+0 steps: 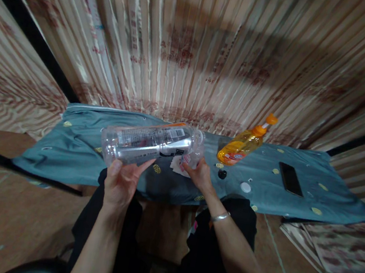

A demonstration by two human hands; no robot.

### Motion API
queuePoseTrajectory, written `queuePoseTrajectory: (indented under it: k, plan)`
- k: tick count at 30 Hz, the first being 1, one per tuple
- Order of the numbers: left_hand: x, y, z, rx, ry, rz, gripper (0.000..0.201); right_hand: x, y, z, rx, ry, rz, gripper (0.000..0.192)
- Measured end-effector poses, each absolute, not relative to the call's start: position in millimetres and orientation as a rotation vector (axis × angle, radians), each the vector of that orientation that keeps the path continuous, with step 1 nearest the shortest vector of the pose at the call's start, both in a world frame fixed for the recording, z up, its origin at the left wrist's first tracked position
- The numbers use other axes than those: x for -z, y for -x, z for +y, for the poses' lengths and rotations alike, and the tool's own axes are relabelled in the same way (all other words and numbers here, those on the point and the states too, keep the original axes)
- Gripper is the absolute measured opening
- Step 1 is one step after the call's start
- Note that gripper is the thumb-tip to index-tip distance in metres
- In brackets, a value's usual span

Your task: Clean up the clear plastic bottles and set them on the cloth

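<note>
A large clear plastic bottle (147, 142) with a silver and orange label lies nearly level in the air above the cloth-covered table. My left hand (122, 181) holds its left end from below, thumb raised and fingers stretched along the underside. At the right end, my right hand (200, 175) has its fingers closed on the bottle, partly hidden behind the clear plastic. White paper pieces (178, 166) show beneath the bottle, close to the right hand. Right of that hand are a small black cap (222, 174) and a round white disc (245, 187).
An orange pump bottle (241, 146) of yellow liquid stands at the table's back. A dark phone (290, 179) lies farther right. The teal cloth (71, 156) covers the narrow table. A patterned curtain (195, 55) hangs behind, with dark poles (29, 29) at the sides.
</note>
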State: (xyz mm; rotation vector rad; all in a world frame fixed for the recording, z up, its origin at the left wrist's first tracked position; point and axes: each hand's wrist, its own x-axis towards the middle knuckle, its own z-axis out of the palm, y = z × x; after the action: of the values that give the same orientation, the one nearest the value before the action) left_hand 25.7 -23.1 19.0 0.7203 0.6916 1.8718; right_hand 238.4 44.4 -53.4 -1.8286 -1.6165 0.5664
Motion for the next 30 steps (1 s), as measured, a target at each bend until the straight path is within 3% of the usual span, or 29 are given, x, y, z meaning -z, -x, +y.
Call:
queuePoseTrajectory:
  k: [21, 27, 30]
  plan:
    - [-16.5, -26.3, -24.1, -1.873, -0.709, 0.67, 0.059, 53.7, -239.1, 44.2, -0.588, 1.841, -1.612, 0.05]
    - [-17.0, -26.7, -25.0, -1.86, -0.731, 0.682, 0.047, 57.9, -241.0, 44.2, -0.592, 1.787, -1.619, 0.049]
    - [-17.1, -26.6, -25.0, -1.865, -0.726, 0.683, 0.051, 57.9, -241.0, 44.4, -0.591, 1.782, -1.614, 0.049]
